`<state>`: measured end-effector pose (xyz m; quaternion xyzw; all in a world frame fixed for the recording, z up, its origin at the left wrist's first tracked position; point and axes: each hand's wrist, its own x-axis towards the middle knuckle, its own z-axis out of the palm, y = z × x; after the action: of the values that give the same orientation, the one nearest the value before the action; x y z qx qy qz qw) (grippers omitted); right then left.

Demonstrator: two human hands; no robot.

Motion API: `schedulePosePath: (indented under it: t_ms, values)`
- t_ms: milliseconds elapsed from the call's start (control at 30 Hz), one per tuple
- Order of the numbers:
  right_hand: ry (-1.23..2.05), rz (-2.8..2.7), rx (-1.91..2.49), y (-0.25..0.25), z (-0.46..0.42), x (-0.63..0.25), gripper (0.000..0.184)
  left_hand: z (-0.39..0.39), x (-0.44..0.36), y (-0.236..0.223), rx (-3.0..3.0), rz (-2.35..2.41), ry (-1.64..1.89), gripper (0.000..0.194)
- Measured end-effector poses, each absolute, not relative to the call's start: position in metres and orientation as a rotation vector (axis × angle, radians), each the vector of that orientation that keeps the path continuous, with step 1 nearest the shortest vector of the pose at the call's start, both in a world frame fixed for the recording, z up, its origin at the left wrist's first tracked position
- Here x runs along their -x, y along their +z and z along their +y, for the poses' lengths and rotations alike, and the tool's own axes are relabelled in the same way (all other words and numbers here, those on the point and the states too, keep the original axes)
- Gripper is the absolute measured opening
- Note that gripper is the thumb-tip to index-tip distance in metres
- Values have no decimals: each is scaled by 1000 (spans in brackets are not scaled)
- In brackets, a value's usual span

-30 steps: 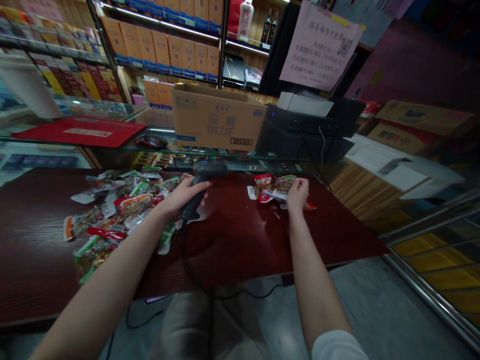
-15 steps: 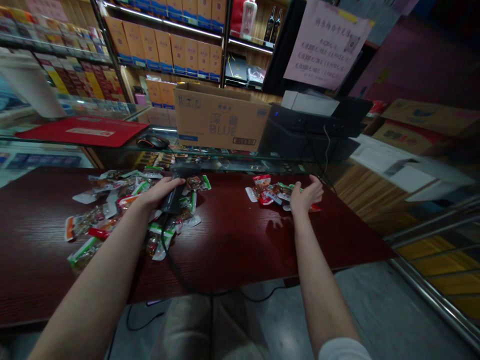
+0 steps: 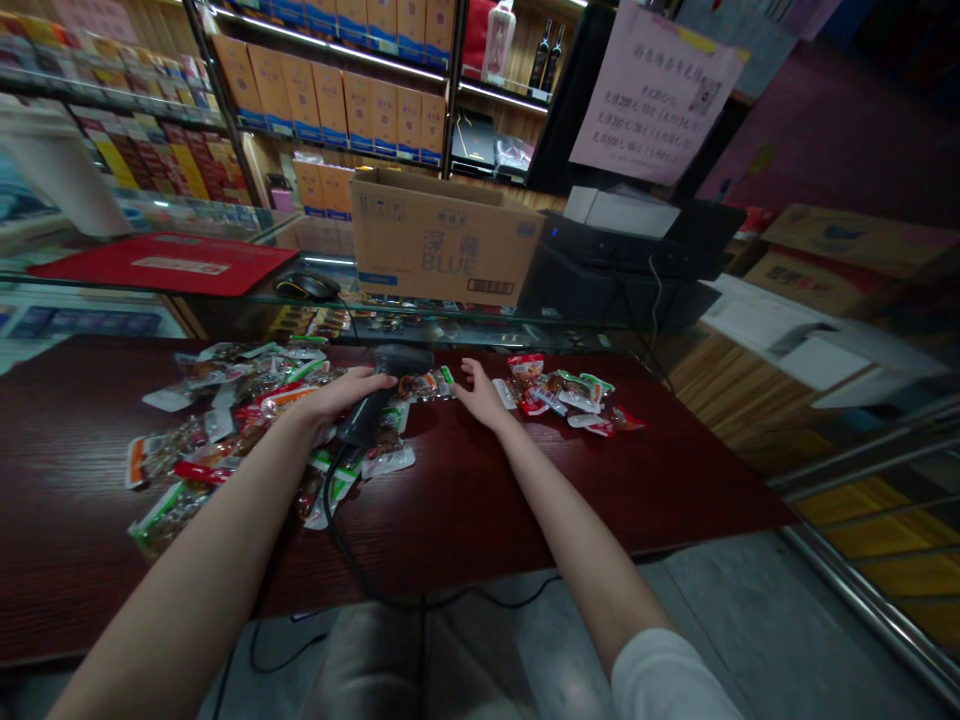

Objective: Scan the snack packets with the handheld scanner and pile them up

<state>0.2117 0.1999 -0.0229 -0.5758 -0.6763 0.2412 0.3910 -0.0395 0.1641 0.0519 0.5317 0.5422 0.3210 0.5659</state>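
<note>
My left hand is wrapped around the grip of a black barcode scanner, whose head points right. Under and around it spreads a large heap of small snack packets with green, red and orange ends. Just beyond the scanner lies a single snack packet with a green end. My right hand, fingers apart and holding nothing, hovers close to that packet's right end. To its right rests a smaller pile of snack packets, some red, some green and clear.
The dark red wooden table carries both piles; the scanner's cable runs over its front edge. Behind, a glass counter holds a cardboard box, a mouse, a red mat and a black printer-like machine.
My right hand has moved left, from the smaller pile to beside the single packet. My left hand and the scanner have shifted slightly right. That packet also lies further right.
</note>
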Motion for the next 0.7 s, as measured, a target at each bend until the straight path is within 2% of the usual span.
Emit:
schedulePosePath:
  t_ms: [100,167,333,400,567,700]
  values:
    - [605,-1801,1573,-20,202,-209,72,169,43,48,-1246,1259,784,45]
    - [591,-1855,1627,-17,201,-211,69,167,43,48,-1252,1283,851,45]
    - [762,-1784,1507,-16,201,-219,22,156,32,59,-1356,1256,991,39]
    - [815,-1714,1484,-16,199,-224,15,151,24,63,-1379,1188,979,39]
    - [1245,-1225,1136,-12,178,-252,19,142,5,60,-1358,1050,807,43]
    - [1258,-997,924,-8,158,-273,34,136,-6,55,-1356,982,798,46]
